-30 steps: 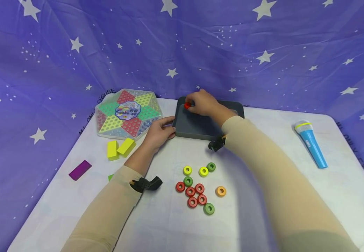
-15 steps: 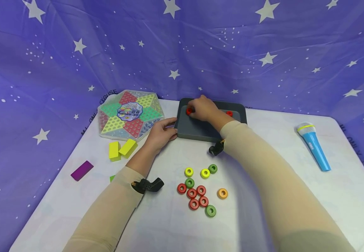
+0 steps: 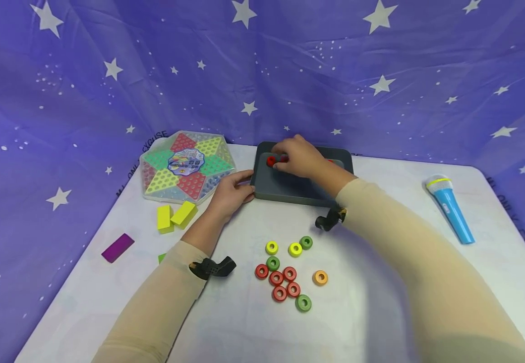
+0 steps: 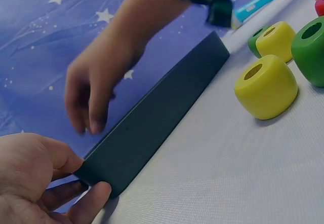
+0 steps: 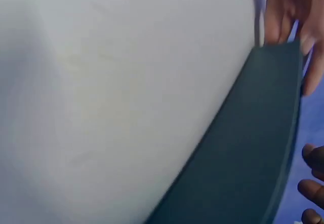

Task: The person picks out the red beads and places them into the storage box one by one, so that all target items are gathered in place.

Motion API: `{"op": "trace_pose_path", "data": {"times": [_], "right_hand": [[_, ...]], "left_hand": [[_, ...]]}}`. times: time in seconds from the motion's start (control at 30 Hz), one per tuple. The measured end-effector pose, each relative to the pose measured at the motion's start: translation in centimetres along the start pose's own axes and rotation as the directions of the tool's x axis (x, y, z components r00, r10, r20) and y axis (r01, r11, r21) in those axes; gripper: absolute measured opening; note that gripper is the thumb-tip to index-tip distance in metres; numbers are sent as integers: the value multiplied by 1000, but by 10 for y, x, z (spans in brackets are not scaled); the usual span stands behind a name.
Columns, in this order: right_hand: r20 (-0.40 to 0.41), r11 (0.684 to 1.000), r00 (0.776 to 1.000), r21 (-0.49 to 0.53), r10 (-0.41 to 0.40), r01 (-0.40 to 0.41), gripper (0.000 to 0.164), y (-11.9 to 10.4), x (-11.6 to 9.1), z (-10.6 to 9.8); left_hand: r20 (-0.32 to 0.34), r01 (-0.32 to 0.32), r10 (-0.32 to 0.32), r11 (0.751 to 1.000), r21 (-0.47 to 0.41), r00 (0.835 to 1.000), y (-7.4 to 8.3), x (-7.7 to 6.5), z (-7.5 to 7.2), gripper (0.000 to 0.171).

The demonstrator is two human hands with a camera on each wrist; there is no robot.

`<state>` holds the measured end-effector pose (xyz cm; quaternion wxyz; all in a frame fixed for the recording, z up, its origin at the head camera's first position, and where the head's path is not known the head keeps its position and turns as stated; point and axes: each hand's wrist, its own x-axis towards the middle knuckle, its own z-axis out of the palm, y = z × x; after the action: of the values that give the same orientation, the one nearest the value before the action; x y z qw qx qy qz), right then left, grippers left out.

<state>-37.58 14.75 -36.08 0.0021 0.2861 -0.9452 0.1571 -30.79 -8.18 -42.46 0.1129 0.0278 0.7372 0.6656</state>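
At the back of the table lies a dark grey tray (image 3: 289, 194). My left hand (image 3: 230, 195) grips its left front corner, thumb and fingers on either side of it in the left wrist view. My right hand (image 3: 302, 157) is over the tray, fingers pointing down and slightly bent. A red bead (image 3: 271, 161) rests in the tray just left of these fingertips; another red bead (image 3: 284, 158) shows partly behind them. A further red bead (image 3: 330, 161) is mostly hidden by the right hand. In the right wrist view the right fingertips (image 5: 310, 187) are spread, with nothing seen between them.
Several red, green, yellow and orange beads (image 3: 276, 278) lie in front of the tray. To the left are a boxed star-shaped board game (image 3: 187, 164), yellow blocks (image 3: 183, 215), a purple block (image 3: 118, 248) and a partly hidden green block (image 3: 161, 258). A blue toy microphone (image 3: 452, 212) lies right.
My right hand set a red bead down at the tray's back left, let go and shifted slightly right. The left hand has stayed at the tray's corner.
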Motion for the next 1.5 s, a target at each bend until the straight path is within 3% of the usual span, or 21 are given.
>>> {"op": "trace_pose_path", "data": {"times": [0.2,0.4,0.57,0.73,0.9,1.07,1.3,1.5], "right_hand": [[-83,991,995,116,-57,66,41,-8,-56,-10],[-113,976,989,182,-97,117,37,-32,-120,-7],[-90,963,984,206,-155,171,31,-56,-164,7],[-32,943,972,236,-233,234,26,-72,-193,26],[-5,949,966,182,-260,256,27,-79,-206,43],[27,956,961,117,-274,270,27,-84,-207,53],[101,950,946,88,-309,301,30,-87,-201,53],[110,931,926,90,-362,354,29,-85,-198,49]], "left_hand": [[-7,-3,3,1000,-2,1000,1,-1,-1,50],[-7,1,-1,1000,-8,1000,-1,1,-1,49],[-6,-6,6,1000,-10,1000,-1,2,1,49],[-14,1,-1,1000,-1,1000,1,1,3,49],[-26,12,-12,1000,9,1000,2,0,3,48],[-26,20,-20,1000,4,999,1,-1,2,49],[-29,13,-13,1000,2,999,1,-1,2,49],[-27,16,-16,1000,-1,1000,0,0,1,49]]}}
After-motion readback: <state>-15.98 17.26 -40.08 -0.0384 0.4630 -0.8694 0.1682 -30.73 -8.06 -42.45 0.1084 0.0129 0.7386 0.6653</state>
